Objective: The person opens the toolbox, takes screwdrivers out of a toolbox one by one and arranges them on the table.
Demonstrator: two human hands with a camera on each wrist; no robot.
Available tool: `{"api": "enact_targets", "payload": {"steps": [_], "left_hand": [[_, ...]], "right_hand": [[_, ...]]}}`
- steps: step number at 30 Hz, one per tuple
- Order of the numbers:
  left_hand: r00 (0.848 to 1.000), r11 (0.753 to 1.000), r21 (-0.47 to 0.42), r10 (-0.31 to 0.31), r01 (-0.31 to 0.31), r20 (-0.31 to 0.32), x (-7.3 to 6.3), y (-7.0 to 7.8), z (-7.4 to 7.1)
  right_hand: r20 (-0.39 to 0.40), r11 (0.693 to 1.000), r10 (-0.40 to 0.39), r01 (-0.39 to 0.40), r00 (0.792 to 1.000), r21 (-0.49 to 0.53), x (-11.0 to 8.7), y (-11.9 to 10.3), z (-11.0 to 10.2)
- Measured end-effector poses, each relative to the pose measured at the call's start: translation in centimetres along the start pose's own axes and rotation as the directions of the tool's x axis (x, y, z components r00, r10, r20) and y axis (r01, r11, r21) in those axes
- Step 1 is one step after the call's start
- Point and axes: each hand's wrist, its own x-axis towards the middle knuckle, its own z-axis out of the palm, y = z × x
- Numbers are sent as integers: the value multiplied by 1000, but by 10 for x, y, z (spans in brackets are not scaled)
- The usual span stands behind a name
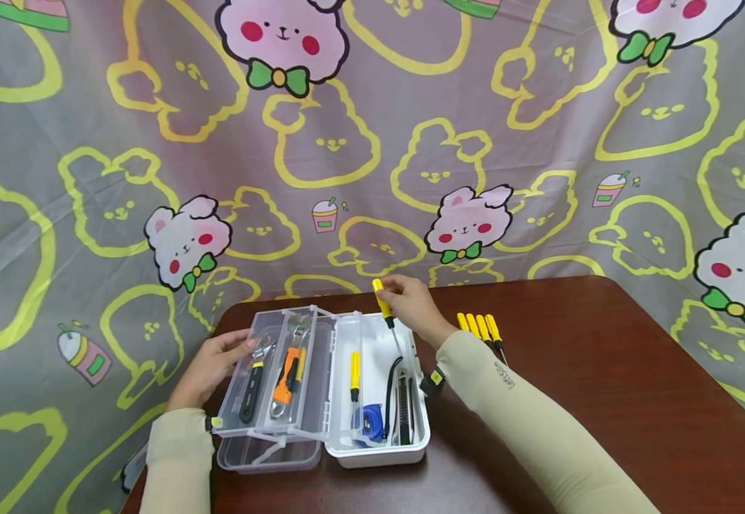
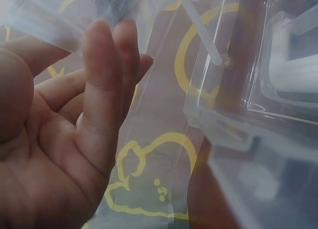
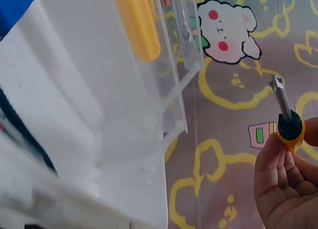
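Note:
My right hand (image 1: 414,303) holds a yellow-handled screwdriver (image 1: 382,300) by its handle, shaft pointing down over the white toolbox (image 1: 375,460). In the right wrist view, its metal shaft (image 3: 281,97) rises from a dark collar between thumb and fingers. At the toolbox's left, my left hand (image 1: 218,357) grips the outer edge of a clear lift-out tray (image 1: 231,425), thumb against it. In the tray lie a black-handled wrench (image 1: 252,389), an orange utility knife (image 1: 285,378) and an adjustable wrench (image 1: 298,325). Another yellow screwdriver (image 1: 355,371) lies inside the box.
Beside that screwdriver are a blue tape measure (image 1: 372,421), a black cord-like piece (image 1: 390,389) and a dark long tool (image 1: 404,407). Several yellow screwdrivers (image 1: 480,327) lie on the brown table (image 1: 578,357) behind my right forearm. A cartoon-print curtain (image 1: 372,143) surrounds the table.

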Motion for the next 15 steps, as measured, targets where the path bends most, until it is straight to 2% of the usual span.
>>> {"api": "enact_targets", "payload": {"steps": [5,15], "left_hand": [[1000,1000,5,0,0,-4,0,0,0],[1000,1000,0,1,-1,-1,0,-1,0]], "right_hand": [[-12,1000,-13,13,1000,1,-1,6,-10],[-33,1000,10,-10,999,4,-5,13,-29]]}}
